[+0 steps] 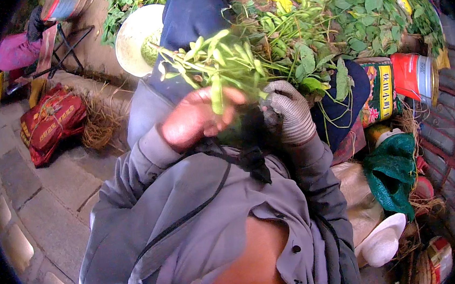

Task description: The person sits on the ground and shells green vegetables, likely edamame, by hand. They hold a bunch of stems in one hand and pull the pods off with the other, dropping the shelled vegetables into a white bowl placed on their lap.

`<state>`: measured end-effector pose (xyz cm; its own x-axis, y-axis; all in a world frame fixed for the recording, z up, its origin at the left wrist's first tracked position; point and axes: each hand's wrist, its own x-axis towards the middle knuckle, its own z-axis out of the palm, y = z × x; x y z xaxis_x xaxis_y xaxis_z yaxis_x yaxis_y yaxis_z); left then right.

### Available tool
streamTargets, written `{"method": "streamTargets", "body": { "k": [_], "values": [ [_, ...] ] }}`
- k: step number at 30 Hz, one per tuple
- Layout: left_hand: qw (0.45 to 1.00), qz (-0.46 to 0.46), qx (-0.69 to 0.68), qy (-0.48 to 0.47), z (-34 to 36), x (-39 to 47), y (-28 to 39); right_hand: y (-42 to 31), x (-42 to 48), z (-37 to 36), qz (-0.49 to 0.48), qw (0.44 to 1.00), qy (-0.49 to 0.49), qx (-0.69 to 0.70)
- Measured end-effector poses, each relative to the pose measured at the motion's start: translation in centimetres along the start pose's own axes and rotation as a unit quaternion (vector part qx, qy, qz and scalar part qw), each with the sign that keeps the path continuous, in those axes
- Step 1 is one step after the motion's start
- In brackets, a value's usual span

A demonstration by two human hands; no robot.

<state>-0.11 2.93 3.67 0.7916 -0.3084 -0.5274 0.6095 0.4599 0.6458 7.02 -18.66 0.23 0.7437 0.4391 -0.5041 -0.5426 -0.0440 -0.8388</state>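
My right hand (291,110), in a striped knit glove, grips the stem end of a cut soybean plant (240,59). Its green pods spread up and to the left over my lap. My bare left hand (205,115) is among the lower pods, fingers curled and blurred. A single green pod (216,94) hangs in front of these fingers; whether they hold it is unclear. More podded plants (279,36) lie across my right leg. Beyond my left hand, a white bowl (129,41) with small green pieces in it stands against my dark blue trouser leg (194,15).
Leafy plants (367,20) heap at the upper right. A red and silver tin (414,77), a printed bag (379,90) and a green woven sack (392,172) crowd my right side. At left are a red bag (55,122) and a folding stool (65,50).
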Motion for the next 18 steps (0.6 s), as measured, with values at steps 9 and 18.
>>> {"method": "streamTargets", "body": {
  "k": [9, 18],
  "values": [
    [0.996, -0.073, 0.051, -0.023, 1.8, 2.5, -0.7, -0.8, -1.1, 0.5, -0.061, 0.989, 0.011, -0.134],
    [0.994, -0.093, -0.012, 0.063, 2.3, 3.4, -1.3, -0.2, -2.3, 1.4, -0.226, 0.919, 0.031, -0.322]
  ]
}}
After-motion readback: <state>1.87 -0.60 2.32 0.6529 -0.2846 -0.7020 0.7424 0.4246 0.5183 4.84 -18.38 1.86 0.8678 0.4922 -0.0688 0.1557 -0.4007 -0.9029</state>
